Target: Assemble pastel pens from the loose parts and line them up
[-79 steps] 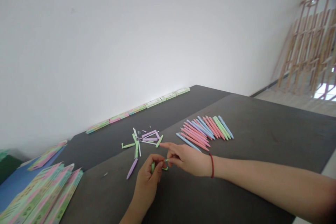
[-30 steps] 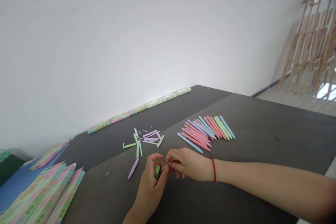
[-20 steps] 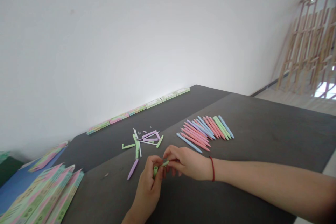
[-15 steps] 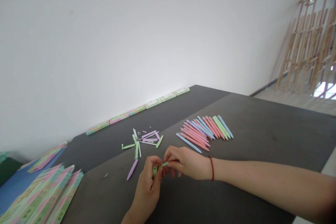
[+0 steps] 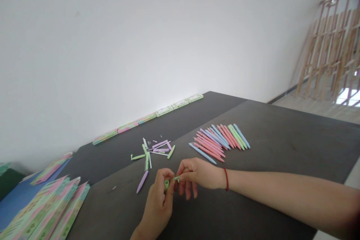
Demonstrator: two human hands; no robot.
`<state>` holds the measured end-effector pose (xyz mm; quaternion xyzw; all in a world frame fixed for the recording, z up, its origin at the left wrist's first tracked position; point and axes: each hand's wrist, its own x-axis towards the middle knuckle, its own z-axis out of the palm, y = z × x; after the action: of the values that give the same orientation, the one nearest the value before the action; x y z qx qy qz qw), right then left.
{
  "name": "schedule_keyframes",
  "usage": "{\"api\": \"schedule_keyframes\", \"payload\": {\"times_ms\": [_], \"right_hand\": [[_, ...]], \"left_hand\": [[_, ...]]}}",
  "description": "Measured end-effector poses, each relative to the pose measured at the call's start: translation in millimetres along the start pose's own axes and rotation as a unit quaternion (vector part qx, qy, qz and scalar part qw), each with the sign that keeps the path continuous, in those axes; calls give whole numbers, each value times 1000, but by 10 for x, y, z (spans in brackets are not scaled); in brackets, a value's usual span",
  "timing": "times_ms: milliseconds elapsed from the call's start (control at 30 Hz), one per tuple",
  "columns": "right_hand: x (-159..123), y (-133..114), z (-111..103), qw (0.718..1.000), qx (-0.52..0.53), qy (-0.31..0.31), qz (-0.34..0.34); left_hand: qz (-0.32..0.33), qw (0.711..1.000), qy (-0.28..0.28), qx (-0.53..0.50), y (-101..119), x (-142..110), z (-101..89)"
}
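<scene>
My left hand [image 5: 158, 199] is closed around a green pen barrel [image 5: 166, 185], its round hollow end showing above the fingers. In front of it, my right hand [image 5: 199, 174] pinches a small green pen part [image 5: 176, 178] whose exact shape I cannot make out; the two hands' fingertips nearly meet there. Beyond my left hand lie loose pen parts: a purple barrel piece [image 5: 142, 182], a curved green piece [image 5: 171, 152], a green clip piece [image 5: 138, 156] and thin white refills [image 5: 150, 160]. Past my right hand, whole pens [image 5: 222, 138] in pink, blue, green and purple lie side by side.
Flat printed boxes [image 5: 147, 118] line the wall side of the dark table [image 5: 267, 146]. Printed pen packs [image 5: 53, 206] overlap at the lower left, near a blue surface [image 5: 12, 204]. A wooden rack [image 5: 332, 45] stands off to the right.
My right hand's lower fingers have spread downward, and the small green part it pinches has turned between the fingertips. My left hand has barely moved; the things on the table lie as before.
</scene>
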<state>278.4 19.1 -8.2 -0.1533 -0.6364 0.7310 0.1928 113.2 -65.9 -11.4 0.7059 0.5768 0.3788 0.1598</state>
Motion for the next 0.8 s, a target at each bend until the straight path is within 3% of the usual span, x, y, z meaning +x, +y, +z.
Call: {"api": "schedule_keyframes", "payload": {"times_ms": [133, 367, 800], "right_hand": [[-3, 12, 5, 999, -20, 20, -18], [-19, 56, -14, 989, -99, 73, -79], [-82, -21, 17, 966, -208, 101, -116]], "left_hand": [[-9, 998, 11, -53, 7, 18, 29], [-93, 977, 14, -190, -44, 26, 88], [-112, 964, 9, -242, -26, 38, 107]]}}
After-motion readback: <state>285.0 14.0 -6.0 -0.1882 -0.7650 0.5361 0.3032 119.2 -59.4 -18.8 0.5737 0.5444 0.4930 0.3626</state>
